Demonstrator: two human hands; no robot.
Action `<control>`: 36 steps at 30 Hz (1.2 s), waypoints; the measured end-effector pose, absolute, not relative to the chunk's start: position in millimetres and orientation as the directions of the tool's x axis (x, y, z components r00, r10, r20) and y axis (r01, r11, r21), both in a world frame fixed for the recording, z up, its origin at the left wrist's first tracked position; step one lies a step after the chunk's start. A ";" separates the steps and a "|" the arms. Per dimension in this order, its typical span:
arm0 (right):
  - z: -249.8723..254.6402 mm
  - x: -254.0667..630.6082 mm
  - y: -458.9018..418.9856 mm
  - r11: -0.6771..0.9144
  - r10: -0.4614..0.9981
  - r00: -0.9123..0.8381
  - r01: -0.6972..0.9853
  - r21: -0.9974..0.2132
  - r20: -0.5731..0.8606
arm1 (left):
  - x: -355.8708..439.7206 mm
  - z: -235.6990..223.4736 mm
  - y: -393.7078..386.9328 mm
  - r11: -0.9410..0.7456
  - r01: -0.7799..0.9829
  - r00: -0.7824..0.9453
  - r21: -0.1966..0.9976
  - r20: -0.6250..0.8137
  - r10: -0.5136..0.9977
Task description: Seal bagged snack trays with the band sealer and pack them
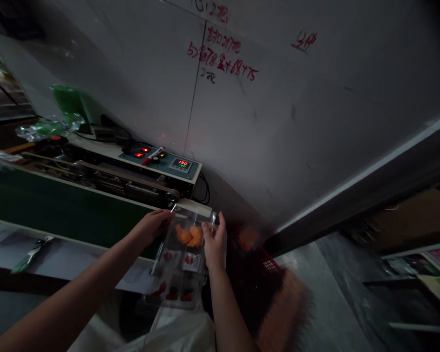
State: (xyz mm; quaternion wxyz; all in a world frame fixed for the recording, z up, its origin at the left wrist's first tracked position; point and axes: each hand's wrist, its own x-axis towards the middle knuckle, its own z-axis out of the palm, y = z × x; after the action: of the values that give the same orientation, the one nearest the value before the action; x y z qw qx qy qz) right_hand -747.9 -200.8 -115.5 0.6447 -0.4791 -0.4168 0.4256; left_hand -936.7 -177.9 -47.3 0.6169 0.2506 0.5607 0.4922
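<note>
We hold a clear plastic pack [187,244] out in front of us with both hands, just off the near end of the green conveyor belt [66,203]. Our left hand [152,227] has its grip nearly closed on the pack's top left corner. Our right hand [214,242] has the right side — its thumb and fingers are a little apart, with the pack's edge between them. Orange shapes [189,235] show in the top part of the pack, and small red ones [173,293] show lower down, but it is too dark to tell what they are. Behind the belt sits the machine's control panel [161,160], with red lights and a number screen [181,165]. A red and white marker [153,155] lies across the panel. Scissors [32,255] lie on the near side of the belt — their green end points toward us.
</note>
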 end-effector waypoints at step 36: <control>-143.8 -799.1 -170.2 0.274 0.790 0.448 0.354 -0.894 0.420 | -955.3 -50.2 -151.1 0.293 -0.238 -0.320 0.926 -0.360 0.877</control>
State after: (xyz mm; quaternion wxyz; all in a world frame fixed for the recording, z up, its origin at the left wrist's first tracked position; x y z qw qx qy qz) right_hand -799.1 -170.2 -143.8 0.6255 -0.5766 -0.4959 0.1741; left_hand -955.3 -151.1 -50.2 0.5215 0.2609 0.6120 0.5343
